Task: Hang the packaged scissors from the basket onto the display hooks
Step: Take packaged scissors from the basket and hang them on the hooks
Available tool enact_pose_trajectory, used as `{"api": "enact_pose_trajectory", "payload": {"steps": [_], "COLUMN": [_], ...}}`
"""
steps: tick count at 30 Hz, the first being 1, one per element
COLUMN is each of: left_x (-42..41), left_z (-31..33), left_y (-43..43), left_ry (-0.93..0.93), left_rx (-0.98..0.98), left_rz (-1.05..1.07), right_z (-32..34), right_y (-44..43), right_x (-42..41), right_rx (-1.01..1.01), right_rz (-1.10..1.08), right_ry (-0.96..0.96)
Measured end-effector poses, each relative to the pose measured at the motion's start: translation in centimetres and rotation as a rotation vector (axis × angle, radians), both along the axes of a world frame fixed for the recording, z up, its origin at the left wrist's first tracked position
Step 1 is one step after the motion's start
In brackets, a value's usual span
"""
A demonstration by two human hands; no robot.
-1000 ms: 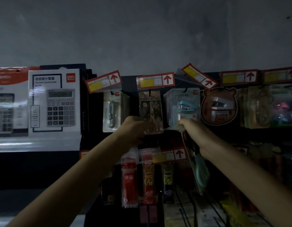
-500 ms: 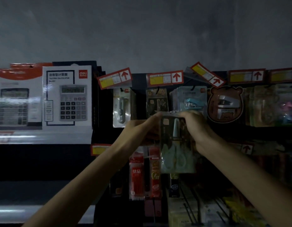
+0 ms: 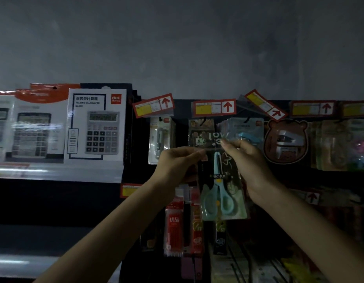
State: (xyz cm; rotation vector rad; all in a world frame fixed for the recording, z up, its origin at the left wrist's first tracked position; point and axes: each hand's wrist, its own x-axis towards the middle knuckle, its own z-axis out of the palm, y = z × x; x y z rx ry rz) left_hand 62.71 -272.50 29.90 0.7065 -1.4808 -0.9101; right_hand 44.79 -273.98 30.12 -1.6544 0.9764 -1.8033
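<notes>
Swung face-on since a second ago, when it dangled edge-on from the right hand alone, the packaged scissors (image 3: 220, 190) now hang upright before the display rack, below the middle price tag (image 3: 214, 108). Left hand (image 3: 177, 164) and right hand (image 3: 248, 160) each pinch a top corner. Boxed calculators (image 3: 95, 125) stand at left.

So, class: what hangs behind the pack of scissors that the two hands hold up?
Above the scissors pack, a hanging pack with a cup drawing shows; below it, red pen packs. The hanging pack's lower part is covered, so its contents cannot be told.
</notes>
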Motion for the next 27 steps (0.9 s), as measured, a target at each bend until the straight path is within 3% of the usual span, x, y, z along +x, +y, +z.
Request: {"api": "enact_pose_trajectory", "payload": {"steps": [4, 13, 27], "left_x": [-0.5, -0.7, -1.1], "left_z": [0.6, 4.1, 9.0], "left_y": [-0.2, -1.1, -1.7], "left_ry": [0.039, 0.057, 0.036], "left_rx": [0.015, -0.164, -0.1], "left_rz": [0.026, 0.189, 0.188], "right_z": [-0.2, 0.8, 2.2], "right_y": [-0.1, -1.1, -2.8], "right_x": [-0.5, -0.8, -0.3], "right_rx": [0.105, 0.012, 0.012], "right_rz": [0.107, 0.075, 0.077], "right_ry": [0.043, 0.013, -0.065]}}
